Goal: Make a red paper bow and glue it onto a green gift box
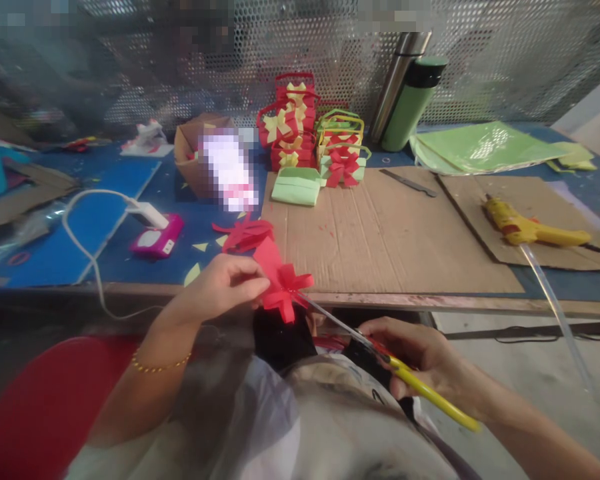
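Both hands are busy as I watch: my left hand [227, 283] pinches a red paper bow [283, 288] just above my lap, and my right hand [420, 353], at four o'clock from it, grips yellow-handled scissors [380, 353] whose blade tips touch the bow. At twelve o'clock, finished gift boxes [310, 133] stand on the table [390, 233].

A red paper bow [283, 288] with cut, splayed loops is held upright; yellow-handled scissors [380, 357] point their blades into its centre.
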Motion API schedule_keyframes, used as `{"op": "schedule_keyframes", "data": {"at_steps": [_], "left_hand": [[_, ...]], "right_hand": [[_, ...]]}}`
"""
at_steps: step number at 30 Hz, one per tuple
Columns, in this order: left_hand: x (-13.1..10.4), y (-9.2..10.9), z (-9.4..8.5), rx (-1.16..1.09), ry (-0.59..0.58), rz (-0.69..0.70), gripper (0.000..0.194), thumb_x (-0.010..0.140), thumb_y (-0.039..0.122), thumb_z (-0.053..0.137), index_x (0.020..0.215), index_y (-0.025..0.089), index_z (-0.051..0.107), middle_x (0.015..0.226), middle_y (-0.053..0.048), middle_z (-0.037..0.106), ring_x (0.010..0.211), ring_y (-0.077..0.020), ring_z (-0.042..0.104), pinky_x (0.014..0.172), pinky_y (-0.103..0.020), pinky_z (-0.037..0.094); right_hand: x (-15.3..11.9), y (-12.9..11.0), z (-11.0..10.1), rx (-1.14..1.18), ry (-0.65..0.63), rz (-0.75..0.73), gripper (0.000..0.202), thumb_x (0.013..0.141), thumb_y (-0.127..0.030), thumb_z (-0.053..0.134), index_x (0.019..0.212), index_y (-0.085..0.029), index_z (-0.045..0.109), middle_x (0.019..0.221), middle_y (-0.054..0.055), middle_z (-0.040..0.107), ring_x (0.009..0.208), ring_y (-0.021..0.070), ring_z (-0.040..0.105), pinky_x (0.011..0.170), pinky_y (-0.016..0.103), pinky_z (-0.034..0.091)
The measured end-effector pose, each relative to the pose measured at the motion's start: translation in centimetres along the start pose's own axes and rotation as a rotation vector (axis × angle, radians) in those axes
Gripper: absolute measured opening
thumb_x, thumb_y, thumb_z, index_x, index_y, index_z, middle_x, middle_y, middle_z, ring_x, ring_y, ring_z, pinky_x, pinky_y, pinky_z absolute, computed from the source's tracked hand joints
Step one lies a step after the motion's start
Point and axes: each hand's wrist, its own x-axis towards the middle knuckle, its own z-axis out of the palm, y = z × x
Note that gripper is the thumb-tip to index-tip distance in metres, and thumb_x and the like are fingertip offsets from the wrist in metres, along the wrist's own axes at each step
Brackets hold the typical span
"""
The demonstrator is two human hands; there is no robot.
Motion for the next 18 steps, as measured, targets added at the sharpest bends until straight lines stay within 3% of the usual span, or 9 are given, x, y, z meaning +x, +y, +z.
{"op": "schedule_keyframes", "data": {"at_steps": [10, 18], "left_hand": [[-0.18, -0.03, -0.05, -0.021, 0.004, -0.002, 0.022, 0.083, 0.023, 0.062, 0.061, 0.018, 0.065, 0.058, 0.003, 0.066, 0.056, -0.0093, 0.058, 0.053, -0.018, 0.043], [-0.18, -0.02, 0.07, -0.032, -0.005, -0.013, 0.022, 0.083, 0.023, 0.063, 0.062, 0.018, 0.066, 0.058, 0.002, 0.066, 0.055, -0.0095, 0.059, 0.052, -0.018, 0.044]], "right_hand": [[0.04, 0.06, 0.06, -0.038, -0.009, 0.013, 0.058, 0.062, -0.054, 0.096, 0.103, -0.019, 0.074, 0.086, 0.0, 0.064, 0.075, 0.0153, 0.053, 0.065, 0.025, 0.045], [-0.01, 0.71, -0.07, -0.126, -0.016, -0.085, 0.059, 0.071, -0.066, 0.086, 0.107, -0.02, 0.075, 0.082, -0.001, 0.06, 0.07, 0.0134, 0.046, 0.061, 0.024, 0.042]]}}
